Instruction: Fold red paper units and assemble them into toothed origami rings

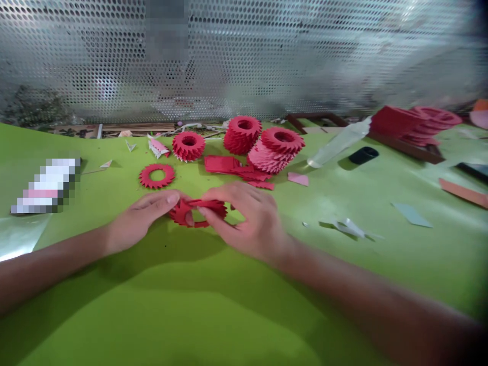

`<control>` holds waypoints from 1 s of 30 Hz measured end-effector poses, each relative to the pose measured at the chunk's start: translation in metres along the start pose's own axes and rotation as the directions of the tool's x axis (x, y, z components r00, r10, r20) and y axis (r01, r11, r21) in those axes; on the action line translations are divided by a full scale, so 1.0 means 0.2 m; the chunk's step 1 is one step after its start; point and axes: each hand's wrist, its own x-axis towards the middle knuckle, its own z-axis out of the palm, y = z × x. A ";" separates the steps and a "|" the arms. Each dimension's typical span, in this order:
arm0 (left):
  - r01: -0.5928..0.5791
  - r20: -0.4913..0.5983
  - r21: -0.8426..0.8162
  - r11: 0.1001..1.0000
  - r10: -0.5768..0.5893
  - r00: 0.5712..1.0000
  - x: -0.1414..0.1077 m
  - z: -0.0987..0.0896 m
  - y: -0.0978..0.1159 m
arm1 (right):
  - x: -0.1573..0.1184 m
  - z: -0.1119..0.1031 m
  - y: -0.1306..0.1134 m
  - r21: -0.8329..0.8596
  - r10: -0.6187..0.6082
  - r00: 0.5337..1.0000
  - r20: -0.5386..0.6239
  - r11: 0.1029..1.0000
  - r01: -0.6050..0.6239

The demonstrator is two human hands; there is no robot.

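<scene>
My left hand (143, 218) pinches the left side of a red folded-paper ring (180, 215) with a saw-toothed rim. On its other side, my right hand (253, 218) grips the ring's upper right part between thumb and fingers. The ring is tilted just above the green tabletop, and fingers hide parts of it. A second flat red paper ring (145, 178) lies beyond my left hand. Behind my right hand are a pile of red paper strips (223, 164) and stacked red rings (188, 148). Pink rings (269, 156) form the lower part of another stack.
A clear glue bottle (335, 145) lies tilted at right beside a black cap (364, 155). Farther right, a brown tray (415, 147) holds red paper pieces. Paper scraps (351, 227) lie near my right forearm. A perforated metal panel (244, 61) stands behind the table (213, 315).
</scene>
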 end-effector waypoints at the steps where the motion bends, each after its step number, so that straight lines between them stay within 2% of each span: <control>1: -0.013 0.050 -0.045 0.999 0.015 0.999 -0.01 0.00 0.02 | 0.00 0.00 0.00 -0.001 -0.078 0.996 -0.032 0.997 0.078; 3: -0.135 0.134 -0.117 0.984 0.150 0.980 -0.03 0.02 0.06 | -0.01 0.00 0.02 -0.001 -0.242 0.964 -0.107 0.970 0.243; 6: -0.259 0.142 -0.126 0.958 0.275 0.951 -0.04 0.03 0.09 | -0.01 0.01 0.02 0.038 -0.378 0.911 -0.162 0.920 0.389; 10: -0.355 0.125 -0.098 0.930 0.366 0.922 -0.05 0.01 0.07 | 0.00 0.00 0.00 0.132 -0.311 0.946 -0.095 0.938 0.322; 13: -0.380 0.169 -0.128 0.916 0.398 0.902 -0.05 0.00 0.04 | 0.00 -0.01 -0.01 0.178 -0.268 0.962 -0.054 0.945 0.274; 17: -0.369 0.233 -0.166 0.914 0.401 0.886 -0.04 -0.01 0.03 | 0.00 0.00 0.00 0.167 -0.303 0.948 -0.095 0.934 0.315; 22: -0.385 0.243 -0.160 0.909 0.414 0.877 -0.04 0.00 0.03 | 0.00 0.00 0.00 0.114 -0.359 0.928 -0.100 0.922 0.369; 26: -0.390 0.243 -0.156 0.907 0.419 0.875 -0.04 0.00 0.03 | 0.00 0.00 -0.02 0.086 -0.359 0.930 -0.079 0.927 0.365; 30: -0.371 0.242 -0.166 0.913 0.403 0.883 -0.04 0.01 0.04 | 0.00 0.00 -0.02 0.088 -0.355 0.929 -0.108 0.927 0.365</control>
